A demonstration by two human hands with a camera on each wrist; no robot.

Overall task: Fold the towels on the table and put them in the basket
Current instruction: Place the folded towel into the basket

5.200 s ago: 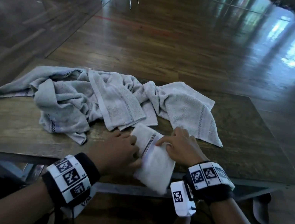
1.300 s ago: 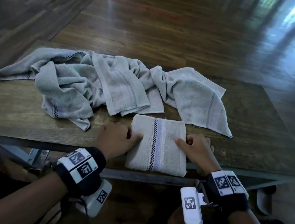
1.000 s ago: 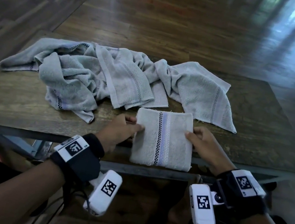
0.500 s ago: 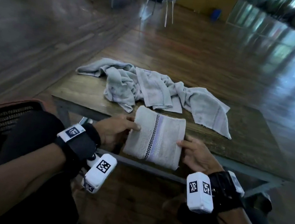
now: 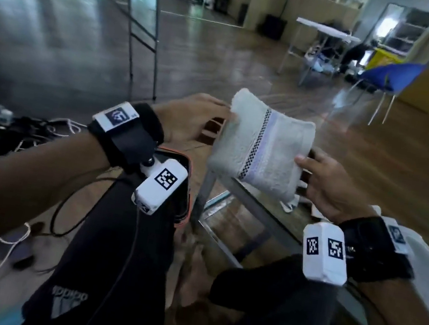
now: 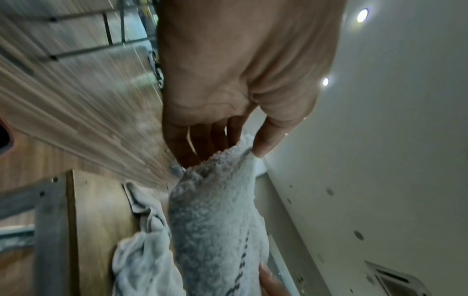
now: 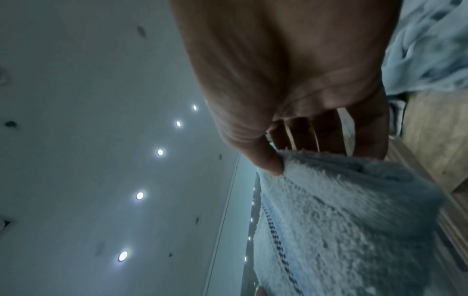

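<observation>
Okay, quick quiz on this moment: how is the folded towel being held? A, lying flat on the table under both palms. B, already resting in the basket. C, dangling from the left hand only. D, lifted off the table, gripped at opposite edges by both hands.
D: the folded towel is up in the air, the left hand pinching one edge and the right hand gripping the opposite edge.

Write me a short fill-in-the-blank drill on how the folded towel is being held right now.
1. The folded towel is held by ____ hands.
2. The left hand pinches its edge between the fingers and the ____.
3. The checkered stripe on the towel is ____ in colour.
4. The right hand grips the edge ____ the left hand's.

Missing words: two; thumb; black; opposite
</observation>
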